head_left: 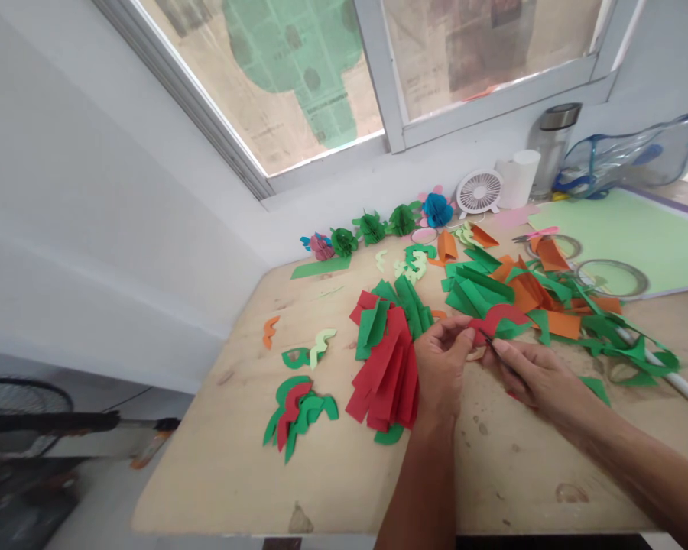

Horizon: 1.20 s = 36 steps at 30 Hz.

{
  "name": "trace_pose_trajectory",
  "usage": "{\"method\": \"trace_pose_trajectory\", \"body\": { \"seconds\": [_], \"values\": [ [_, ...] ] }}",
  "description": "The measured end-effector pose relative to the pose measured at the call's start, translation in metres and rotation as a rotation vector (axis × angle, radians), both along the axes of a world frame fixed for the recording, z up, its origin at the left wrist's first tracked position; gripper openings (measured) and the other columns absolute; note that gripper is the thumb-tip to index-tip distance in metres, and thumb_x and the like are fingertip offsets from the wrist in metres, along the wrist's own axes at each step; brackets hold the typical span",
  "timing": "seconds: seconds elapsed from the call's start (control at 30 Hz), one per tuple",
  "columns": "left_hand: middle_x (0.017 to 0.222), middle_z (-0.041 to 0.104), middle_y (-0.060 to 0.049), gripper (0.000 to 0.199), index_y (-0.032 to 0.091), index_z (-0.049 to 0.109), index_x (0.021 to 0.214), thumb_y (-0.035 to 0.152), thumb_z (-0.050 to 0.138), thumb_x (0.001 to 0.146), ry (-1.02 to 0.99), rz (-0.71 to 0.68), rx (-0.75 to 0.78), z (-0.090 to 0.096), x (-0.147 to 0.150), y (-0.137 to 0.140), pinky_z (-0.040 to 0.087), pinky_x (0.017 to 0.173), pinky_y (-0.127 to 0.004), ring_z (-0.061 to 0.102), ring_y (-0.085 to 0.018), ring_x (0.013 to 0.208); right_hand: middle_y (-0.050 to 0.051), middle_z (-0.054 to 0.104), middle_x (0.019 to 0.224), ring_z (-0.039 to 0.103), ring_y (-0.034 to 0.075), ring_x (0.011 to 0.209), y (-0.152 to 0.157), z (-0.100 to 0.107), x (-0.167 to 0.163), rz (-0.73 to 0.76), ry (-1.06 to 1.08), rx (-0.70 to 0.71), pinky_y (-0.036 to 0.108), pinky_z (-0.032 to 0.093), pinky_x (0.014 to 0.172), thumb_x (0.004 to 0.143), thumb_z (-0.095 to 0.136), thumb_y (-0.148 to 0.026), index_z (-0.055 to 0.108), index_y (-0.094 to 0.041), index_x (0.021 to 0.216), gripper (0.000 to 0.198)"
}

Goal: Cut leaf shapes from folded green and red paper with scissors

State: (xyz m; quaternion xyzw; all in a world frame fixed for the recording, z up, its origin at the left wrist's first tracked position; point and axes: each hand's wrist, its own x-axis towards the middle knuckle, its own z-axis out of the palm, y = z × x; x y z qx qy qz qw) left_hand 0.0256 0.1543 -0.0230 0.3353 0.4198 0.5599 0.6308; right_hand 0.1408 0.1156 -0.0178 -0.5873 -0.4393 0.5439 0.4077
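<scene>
Pinched between the fingers of my left hand (pixel 442 365) is a curved piece of red paper (pixel 501 315). My right hand (pixel 536 378) grips small dark scissors (pixel 488 338), their blades at the red paper's lower edge. Most of the handles is hidden by my fingers. Beside my left hand lies a heap of folded red paper strips (pixel 383 374), with folded green strips (pixel 410 305) on and behind it. Further left, cut wavy green pieces (pixel 315 409) are piled with a wavy red piece (pixel 290 409).
Orange (pixel 533 294) and green paper scraps (pixel 475 292) cover the table's right side, near tape rolls (pixel 612 277) and a white tube (pixel 685 388). Along the wall stand paper turtle-like figures (pixel 371 227), a small fan (pixel 479 191) and a bottle (pixel 552 149). The table's left edge (pixel 206 382) is visible.
</scene>
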Motion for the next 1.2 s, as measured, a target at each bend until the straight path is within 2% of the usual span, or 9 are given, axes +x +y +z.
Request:
{"method": "trace_pose_trajectory", "body": {
  "seconds": [0.2,0.43,0.63,0.77,0.83,0.93,1.2],
  "values": [
    [0.069,0.069,-0.004,0.023,0.013,0.070,0.078,0.024,0.076,0.059,0.036,-0.027,-0.036,-0.002,-0.002,0.003,0.049,0.060,-0.024,0.061,-0.012,0.056,-0.007,0.030,0.042,0.024,0.009,0.038,-0.001,-0.005,0.003,0.007,-0.008,-0.006,0.025,0.018,0.039,0.080,0.048,-0.063,0.041,-0.022,0.054,0.049],
    [0.055,0.062,-0.001,0.015,0.014,0.066,0.066,0.026,0.072,0.062,0.162,-0.097,-0.033,0.002,-0.009,0.004,0.041,0.050,-0.021,0.053,-0.010,0.049,-0.007,0.028,0.044,0.023,0.009,0.040,0.000,-0.010,0.005,0.014,-0.007,0.007,0.025,0.018,0.041,0.079,0.048,-0.067,0.038,-0.022,0.052,0.053],
    [0.051,0.056,0.003,0.013,0.015,0.065,0.062,0.025,0.072,0.060,0.234,-0.081,-0.073,0.003,-0.012,0.006,0.035,0.046,-0.020,0.043,-0.006,0.043,-0.007,0.029,0.044,0.024,0.010,0.040,0.001,-0.011,0.006,0.023,0.004,-0.008,0.025,0.018,0.041,0.080,0.048,-0.065,0.057,-0.021,0.066,0.047],
    [0.049,0.054,0.004,0.016,0.015,0.063,0.063,0.026,0.074,0.059,0.111,-0.043,-0.080,0.003,-0.008,0.006,0.034,0.046,-0.020,0.042,-0.006,0.042,-0.007,0.031,0.045,0.027,0.010,0.041,0.000,-0.006,0.004,0.009,-0.006,0.006,0.025,0.022,0.041,0.079,0.048,-0.066,0.050,-0.021,0.058,0.050],
    [0.052,0.056,0.004,0.020,0.015,0.061,0.065,0.027,0.075,0.058,-0.010,-0.024,-0.104,0.002,-0.005,0.004,0.037,0.049,-0.021,0.046,-0.007,0.045,-0.006,0.030,0.045,0.027,0.009,0.041,0.000,-0.002,0.003,0.012,-0.004,-0.005,0.024,0.022,0.041,0.078,0.048,-0.067,0.043,-0.021,0.052,0.053],
    [0.055,0.059,0.002,0.024,0.015,0.058,0.066,0.026,0.077,0.056,-0.134,-0.032,-0.144,0.002,-0.002,0.002,0.041,0.053,-0.022,0.051,-0.008,0.048,-0.007,0.029,0.045,0.025,0.009,0.041,0.000,0.003,0.000,0.017,0.020,0.001,0.025,0.020,0.041,0.078,0.048,-0.067,0.040,-0.022,0.050,0.054],
    [0.050,0.059,0.001,0.019,0.015,0.056,0.062,0.023,0.073,0.058,-0.048,-0.067,-0.125,-0.001,-0.001,0.000,0.040,0.054,-0.023,0.051,-0.009,0.046,-0.005,0.031,0.044,0.028,0.010,0.042,-0.001,0.005,0.000,0.016,-0.006,0.037,0.025,0.025,0.041,0.078,0.048,-0.067,0.039,-0.022,0.047,0.055]
  ]
}}
